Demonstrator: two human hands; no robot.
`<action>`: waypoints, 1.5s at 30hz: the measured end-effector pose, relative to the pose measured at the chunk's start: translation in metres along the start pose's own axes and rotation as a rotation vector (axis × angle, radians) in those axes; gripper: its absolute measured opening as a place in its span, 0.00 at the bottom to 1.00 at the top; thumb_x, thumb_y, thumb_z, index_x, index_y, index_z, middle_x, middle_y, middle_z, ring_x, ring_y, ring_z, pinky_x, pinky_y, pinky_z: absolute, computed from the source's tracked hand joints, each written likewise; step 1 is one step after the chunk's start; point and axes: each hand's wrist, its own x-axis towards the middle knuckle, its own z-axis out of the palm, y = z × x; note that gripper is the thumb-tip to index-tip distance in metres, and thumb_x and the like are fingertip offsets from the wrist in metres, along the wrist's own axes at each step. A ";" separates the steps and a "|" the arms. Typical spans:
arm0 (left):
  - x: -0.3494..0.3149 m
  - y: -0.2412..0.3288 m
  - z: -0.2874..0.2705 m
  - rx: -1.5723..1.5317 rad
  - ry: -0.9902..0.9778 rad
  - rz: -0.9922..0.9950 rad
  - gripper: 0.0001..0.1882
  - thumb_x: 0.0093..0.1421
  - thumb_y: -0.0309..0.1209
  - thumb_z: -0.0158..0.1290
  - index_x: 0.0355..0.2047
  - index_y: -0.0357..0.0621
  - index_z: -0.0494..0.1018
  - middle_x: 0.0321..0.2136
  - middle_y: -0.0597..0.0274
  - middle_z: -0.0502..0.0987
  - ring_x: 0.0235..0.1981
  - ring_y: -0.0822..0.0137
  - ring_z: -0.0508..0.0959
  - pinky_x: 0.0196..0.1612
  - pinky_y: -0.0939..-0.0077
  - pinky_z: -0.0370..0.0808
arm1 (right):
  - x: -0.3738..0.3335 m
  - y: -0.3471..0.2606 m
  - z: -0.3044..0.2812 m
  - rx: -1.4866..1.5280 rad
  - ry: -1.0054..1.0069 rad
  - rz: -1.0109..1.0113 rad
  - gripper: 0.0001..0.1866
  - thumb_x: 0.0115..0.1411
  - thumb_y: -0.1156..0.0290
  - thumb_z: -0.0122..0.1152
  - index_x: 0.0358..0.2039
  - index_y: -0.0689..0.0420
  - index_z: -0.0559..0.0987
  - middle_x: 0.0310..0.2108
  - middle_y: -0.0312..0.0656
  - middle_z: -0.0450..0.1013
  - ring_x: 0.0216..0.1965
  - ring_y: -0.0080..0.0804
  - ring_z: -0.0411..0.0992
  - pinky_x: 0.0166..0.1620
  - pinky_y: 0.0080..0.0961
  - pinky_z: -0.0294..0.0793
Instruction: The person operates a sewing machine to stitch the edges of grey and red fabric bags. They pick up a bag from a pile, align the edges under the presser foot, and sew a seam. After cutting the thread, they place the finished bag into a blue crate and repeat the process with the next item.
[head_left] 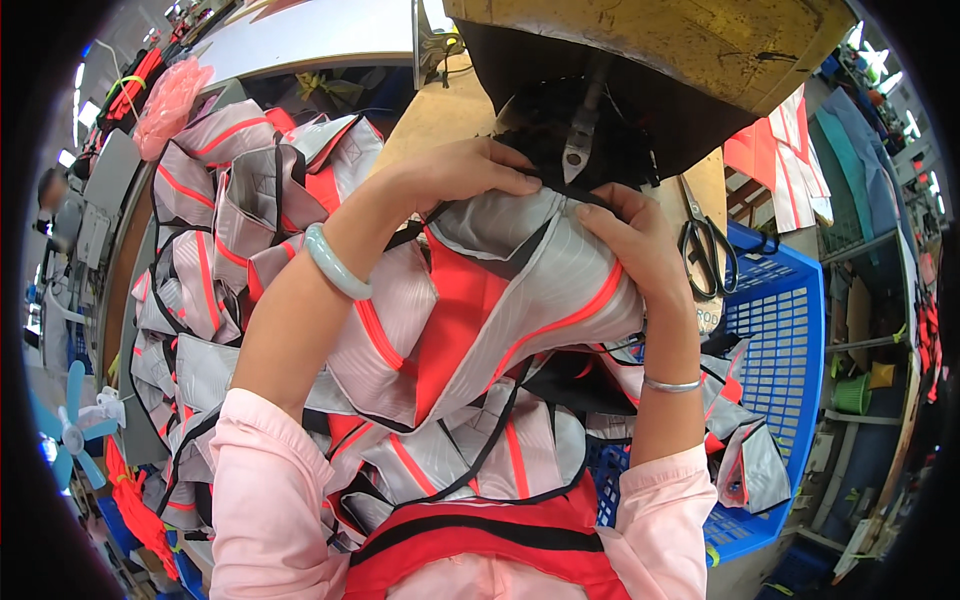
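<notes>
Both hands hold a grey fabric piece (560, 290) with red panels, a red stripe and black edge binding, beneath the head of a sewing machine (660, 40). My left hand (475, 172) is closed on its upper edge, left of the machine's metal needle bar (577, 150). My right hand (635, 232) pinches the same edge just right of the bar, thumb on top. The fingertips of both are partly hidden by cloth and the dark area under the machine. From the held edge the piece hangs down toward me, over other similar pieces.
Similar grey and red pieces (200, 285) are heaped at the left and across my front. Black-handled scissors (708, 250) lie right of my right hand. A blue plastic basket (795, 330) stands at the right. Pink plastic wrap (170, 105) sits far left, above a blue fan (72, 425).
</notes>
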 end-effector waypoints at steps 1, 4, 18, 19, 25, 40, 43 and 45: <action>0.002 -0.003 -0.001 -0.007 0.000 0.002 0.23 0.59 0.40 0.57 0.49 0.34 0.75 0.41 0.61 0.78 0.42 0.73 0.75 0.49 0.81 0.70 | 0.001 -0.001 0.000 -0.006 -0.002 -0.003 0.15 0.53 0.66 0.62 0.35 0.67 0.78 0.29 0.36 0.74 0.31 0.19 0.68 0.38 0.18 0.69; 0.003 -0.004 -0.002 -0.016 0.006 0.012 0.23 0.59 0.40 0.57 0.48 0.34 0.75 0.40 0.61 0.79 0.42 0.74 0.75 0.49 0.82 0.70 | 0.002 -0.001 0.001 -0.008 -0.002 -0.007 0.16 0.53 0.66 0.62 0.35 0.66 0.78 0.28 0.35 0.74 0.31 0.19 0.68 0.38 0.18 0.69; -0.002 0.013 -0.003 -0.018 0.033 -0.014 0.29 0.56 0.40 0.59 0.53 0.32 0.71 0.45 0.56 0.78 0.45 0.70 0.76 0.50 0.80 0.71 | 0.008 -0.005 -0.005 -0.010 0.018 -0.053 0.16 0.53 0.64 0.63 0.35 0.66 0.78 0.28 0.34 0.74 0.30 0.17 0.68 0.36 0.17 0.68; -0.001 0.010 -0.004 -0.017 0.027 -0.011 0.29 0.56 0.40 0.59 0.53 0.33 0.71 0.45 0.56 0.78 0.45 0.70 0.76 0.50 0.80 0.71 | 0.005 -0.008 -0.004 -0.065 0.034 -0.072 0.16 0.53 0.65 0.63 0.35 0.67 0.78 0.28 0.34 0.74 0.30 0.17 0.68 0.36 0.16 0.68; -0.003 0.009 -0.003 -0.007 0.051 -0.024 0.29 0.56 0.41 0.59 0.53 0.35 0.72 0.45 0.56 0.78 0.45 0.69 0.76 0.50 0.80 0.71 | 0.004 -0.003 -0.003 -0.013 0.032 -0.051 0.15 0.53 0.66 0.62 0.34 0.66 0.78 0.29 0.34 0.74 0.31 0.17 0.67 0.36 0.16 0.68; -0.024 0.002 0.054 0.583 -0.593 0.196 0.24 0.59 0.43 0.48 0.45 0.34 0.74 0.39 0.46 0.78 0.41 0.57 0.78 0.45 0.66 0.73 | -0.122 -0.034 0.029 -0.767 -0.166 -0.699 0.22 0.50 0.65 0.66 0.45 0.58 0.78 0.39 0.45 0.76 0.36 0.38 0.75 0.40 0.32 0.73; -0.023 0.026 0.090 0.705 -0.723 0.175 0.21 0.62 0.41 0.44 0.42 0.34 0.73 0.37 0.47 0.79 0.38 0.55 0.77 0.42 0.62 0.71 | -0.136 -0.027 0.070 -1.054 -0.178 -0.715 0.28 0.49 0.68 0.65 0.52 0.60 0.73 0.41 0.48 0.74 0.38 0.42 0.73 0.42 0.34 0.71; -0.030 0.036 0.107 0.696 -0.653 0.183 0.19 0.62 0.41 0.44 0.42 0.37 0.73 0.36 0.49 0.79 0.37 0.55 0.77 0.41 0.62 0.71 | -0.130 -0.014 0.081 -1.280 -0.094 -0.694 0.28 0.50 0.68 0.64 0.53 0.60 0.71 0.40 0.47 0.74 0.37 0.41 0.74 0.40 0.33 0.72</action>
